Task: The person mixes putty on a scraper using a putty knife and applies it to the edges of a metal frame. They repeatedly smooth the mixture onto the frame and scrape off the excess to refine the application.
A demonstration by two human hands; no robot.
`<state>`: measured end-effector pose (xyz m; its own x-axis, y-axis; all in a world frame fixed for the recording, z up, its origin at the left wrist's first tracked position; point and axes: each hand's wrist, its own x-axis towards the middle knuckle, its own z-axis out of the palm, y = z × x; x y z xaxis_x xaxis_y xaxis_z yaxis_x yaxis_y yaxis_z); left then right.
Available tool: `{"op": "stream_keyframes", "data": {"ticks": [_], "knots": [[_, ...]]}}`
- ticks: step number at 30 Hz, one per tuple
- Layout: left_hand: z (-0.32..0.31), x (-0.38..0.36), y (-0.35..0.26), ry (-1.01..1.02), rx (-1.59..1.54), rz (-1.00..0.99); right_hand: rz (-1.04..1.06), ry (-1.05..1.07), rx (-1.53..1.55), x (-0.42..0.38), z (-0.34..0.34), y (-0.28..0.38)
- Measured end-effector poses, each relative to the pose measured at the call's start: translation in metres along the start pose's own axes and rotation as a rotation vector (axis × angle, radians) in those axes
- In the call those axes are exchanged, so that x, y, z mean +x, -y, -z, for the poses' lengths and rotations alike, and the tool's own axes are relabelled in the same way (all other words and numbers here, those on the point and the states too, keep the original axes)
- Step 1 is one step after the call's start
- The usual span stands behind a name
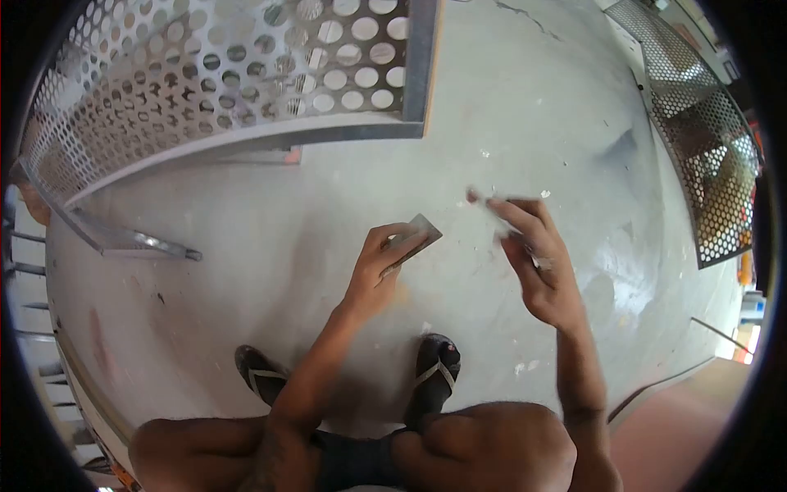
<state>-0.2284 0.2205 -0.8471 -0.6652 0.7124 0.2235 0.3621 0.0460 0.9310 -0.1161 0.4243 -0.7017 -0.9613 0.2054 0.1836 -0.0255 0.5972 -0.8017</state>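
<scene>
My left hand is closed around a flat grey plate that looks like a putty spreader; one square corner sticks out past the fingers. To its right, my right hand is raised above the floor with curled fingers, blurred by motion. Something thin and pale shows between its thumb and fingers, and a small reddish-brown blob sits at the fingertips. What that hand holds is too smeared to name. The two hands are apart.
A perforated metal panel with a grey frame stands at upper left. Another perforated panel is at the right. Beneath is a scuffed grey floor. My feet in flip-flops are below my hands. A pinkish surface lies at lower right.
</scene>
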Motion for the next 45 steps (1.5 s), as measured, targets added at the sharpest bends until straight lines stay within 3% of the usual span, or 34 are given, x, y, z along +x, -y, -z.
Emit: {"op": "stream_keyframes", "data": {"ticks": [1, 3, 9, 24, 40, 45], "knots": [[0.000, -0.002, 0.000, -0.013, -0.009, 0.011, -0.002, 0.019, -0.004, 0.015, 0.003, 0.004], [0.001, -0.004, -0.001, 0.054, -0.038, -0.012, 0.474, 0.104, -0.871, 0.039, 0.006, 0.008], [-0.004, -0.010, 0.007, 0.037, -0.018, -0.093, 0.857, 0.253, -1.165, 0.090, 0.013, 0.001], [-0.001, -0.033, 0.026, 0.020, -0.112, 0.089, 0.925, 0.295, -1.247, 0.125, 0.008, -0.004], [-0.003, -0.031, 0.024, 0.053, -0.075, 0.100, 0.964, 0.297, -1.207, 0.138, 0.019, -0.019], [-0.001, -0.032, 0.028, 0.026, -0.272, 0.138, 0.921, 0.323, -1.279, 0.129, 0.024, -0.016]]}}
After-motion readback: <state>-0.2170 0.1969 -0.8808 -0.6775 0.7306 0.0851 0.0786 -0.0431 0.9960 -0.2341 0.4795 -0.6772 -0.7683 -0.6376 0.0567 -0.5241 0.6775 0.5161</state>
